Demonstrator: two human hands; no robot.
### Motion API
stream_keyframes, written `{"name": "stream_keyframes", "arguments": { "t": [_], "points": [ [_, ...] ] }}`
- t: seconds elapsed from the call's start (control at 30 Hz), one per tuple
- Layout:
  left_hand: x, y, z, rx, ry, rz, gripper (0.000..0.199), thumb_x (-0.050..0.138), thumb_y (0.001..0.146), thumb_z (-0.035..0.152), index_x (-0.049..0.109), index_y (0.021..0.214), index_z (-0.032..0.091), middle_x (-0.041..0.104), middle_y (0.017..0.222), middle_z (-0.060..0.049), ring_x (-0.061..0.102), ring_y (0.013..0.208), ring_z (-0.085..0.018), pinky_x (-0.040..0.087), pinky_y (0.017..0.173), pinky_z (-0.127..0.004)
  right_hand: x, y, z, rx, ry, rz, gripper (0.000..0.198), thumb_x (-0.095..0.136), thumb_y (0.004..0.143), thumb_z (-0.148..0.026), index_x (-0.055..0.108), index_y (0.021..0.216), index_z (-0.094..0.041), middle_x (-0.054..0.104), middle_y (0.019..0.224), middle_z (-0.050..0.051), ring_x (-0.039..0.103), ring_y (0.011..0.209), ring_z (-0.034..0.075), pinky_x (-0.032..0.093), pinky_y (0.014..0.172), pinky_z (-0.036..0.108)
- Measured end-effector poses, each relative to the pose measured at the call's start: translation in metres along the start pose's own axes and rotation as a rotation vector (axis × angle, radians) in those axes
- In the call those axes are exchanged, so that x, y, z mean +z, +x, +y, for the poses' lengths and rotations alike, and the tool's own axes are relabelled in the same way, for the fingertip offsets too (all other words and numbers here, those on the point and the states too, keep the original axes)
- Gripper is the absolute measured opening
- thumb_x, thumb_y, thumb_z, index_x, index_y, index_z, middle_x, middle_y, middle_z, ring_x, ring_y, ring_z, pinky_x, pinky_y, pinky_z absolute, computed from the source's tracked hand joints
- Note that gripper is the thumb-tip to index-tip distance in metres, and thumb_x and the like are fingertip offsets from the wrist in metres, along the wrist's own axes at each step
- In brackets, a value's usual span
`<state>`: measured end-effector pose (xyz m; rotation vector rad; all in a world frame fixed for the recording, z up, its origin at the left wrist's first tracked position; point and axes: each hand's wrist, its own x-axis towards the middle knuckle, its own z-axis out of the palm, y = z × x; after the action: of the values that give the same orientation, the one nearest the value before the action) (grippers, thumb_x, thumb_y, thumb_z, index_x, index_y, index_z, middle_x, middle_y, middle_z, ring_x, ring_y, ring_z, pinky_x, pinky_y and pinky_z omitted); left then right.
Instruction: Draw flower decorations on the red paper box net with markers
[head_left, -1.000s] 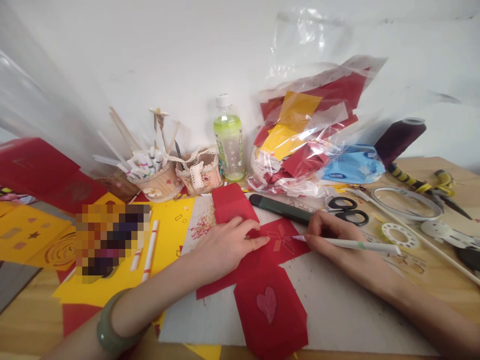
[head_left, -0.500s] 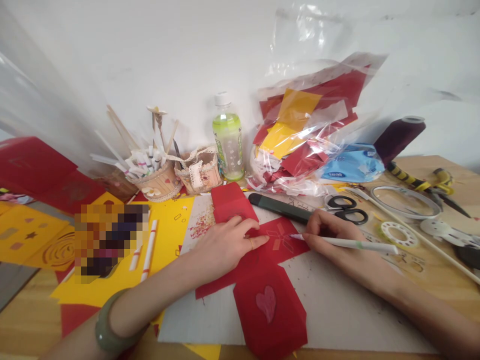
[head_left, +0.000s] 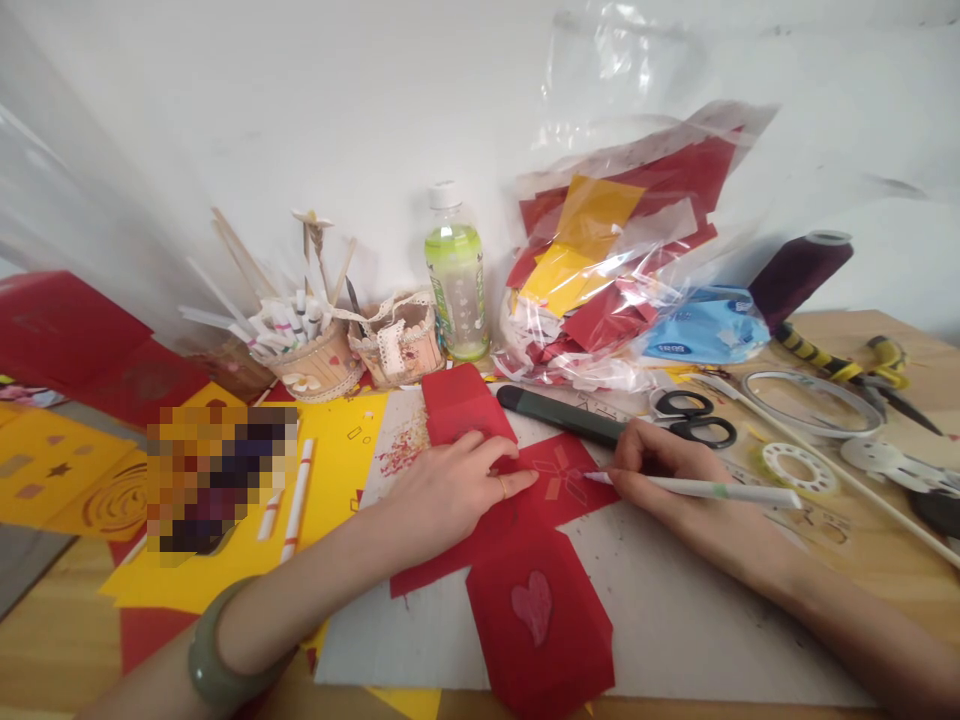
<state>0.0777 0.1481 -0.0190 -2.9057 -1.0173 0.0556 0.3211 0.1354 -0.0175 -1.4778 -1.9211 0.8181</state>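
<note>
A red paper cut-out [head_left: 574, 650] with several flaps lies on a grey board [head_left: 397, 650]. One flap carries a pink heart, and the right flap has petal shapes drawn around a centre. My left hand [head_left: 454, 490] rests across the middle of the cut-out, fingers stretched out and pressing it down. In my right hand [head_left: 664, 465] a white marker pen [head_left: 757, 493] with a green band is gripped between thumb and fingers. Its tip is at the right side of the petal drawing; whether it touches the paper I cannot tell.
Behind the hands are black-handled scissors [head_left: 701, 418], a dark utility knife [head_left: 559, 415], a bottle [head_left: 457, 275], a bag of paper scraps [head_left: 592, 290] and a basket of markers [head_left: 319, 365]. Yellow paper [head_left: 352, 430] with loose markers lies left; a tape roll [head_left: 797, 470] sits right.
The marker tip has shifted slightly right, away from the centre of the petal drawing. My left hand and the red paper stay in place.
</note>
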Motion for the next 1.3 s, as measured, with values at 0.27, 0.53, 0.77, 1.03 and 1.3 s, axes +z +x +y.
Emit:
{"name": "stream_keyframes", "arguments": {
  "t": [0.27, 0.53, 0.77, 1.03, 1.3],
  "points": [
    [-0.001, 0.001, -0.0007, -0.01, -0.006, -0.019, 0.05, 0.039, 0.088, 0.007, 0.042, 0.129, 0.034, 0.048, 0.123, -0.002, 0.048, 0.1, -0.02, 0.043, 0.068, -0.027, 0.0003, -0.0012, 0.0009, -0.002, -0.01, -0.001, 0.019, 0.049, 0.078, -0.025, 0.039, 0.062, -0.022, 0.046, 0.059, -0.003, 0.042, 0.057, 0.014, 0.034, 0.052, 0.026],
    [-0.001, 0.0006, 0.0005, -0.009, 0.001, -0.016, 0.053, 0.04, 0.086, 0.005, 0.041, 0.13, 0.035, 0.047, 0.124, -0.002, 0.049, 0.1, -0.02, 0.044, 0.067, -0.026, 0.0003, -0.0019, 0.0015, -0.002, -0.014, 0.0, 0.02, 0.049, 0.078, -0.024, 0.038, 0.061, -0.022, 0.046, 0.058, -0.003, 0.042, 0.057, 0.014, 0.034, 0.052, 0.026],
    [-0.0016, 0.0003, -0.0001, -0.008, 0.0, -0.011, 0.051, 0.041, 0.087, 0.006, 0.043, 0.129, 0.034, 0.048, 0.123, -0.002, 0.049, 0.101, -0.019, 0.044, 0.069, -0.026, 0.0002, -0.0017, 0.0009, 0.006, -0.013, 0.019, 0.019, 0.049, 0.077, -0.024, 0.04, 0.061, -0.022, 0.047, 0.058, -0.003, 0.042, 0.057, 0.014, 0.034, 0.051, 0.025],
    [-0.0005, 0.0004, -0.0003, -0.002, -0.019, -0.014, 0.051, 0.039, 0.087, 0.006, 0.043, 0.129, 0.033, 0.048, 0.123, -0.004, 0.049, 0.103, -0.021, 0.045, 0.07, -0.027, -0.0003, -0.0017, 0.0012, 0.009, -0.023, 0.013, 0.019, 0.049, 0.077, -0.023, 0.038, 0.061, -0.022, 0.046, 0.058, -0.003, 0.041, 0.056, 0.014, 0.033, 0.051, 0.026],
    [0.0017, 0.0001, -0.0015, -0.007, -0.026, -0.01, 0.05, 0.038, 0.088, 0.007, 0.042, 0.129, 0.035, 0.048, 0.123, -0.003, 0.048, 0.104, -0.02, 0.044, 0.071, -0.026, -0.0003, -0.0025, 0.001, 0.004, -0.001, 0.026, 0.02, 0.049, 0.078, -0.023, 0.039, 0.061, -0.022, 0.044, 0.058, -0.003, 0.04, 0.056, 0.013, 0.033, 0.05, 0.025]
  ]
}}
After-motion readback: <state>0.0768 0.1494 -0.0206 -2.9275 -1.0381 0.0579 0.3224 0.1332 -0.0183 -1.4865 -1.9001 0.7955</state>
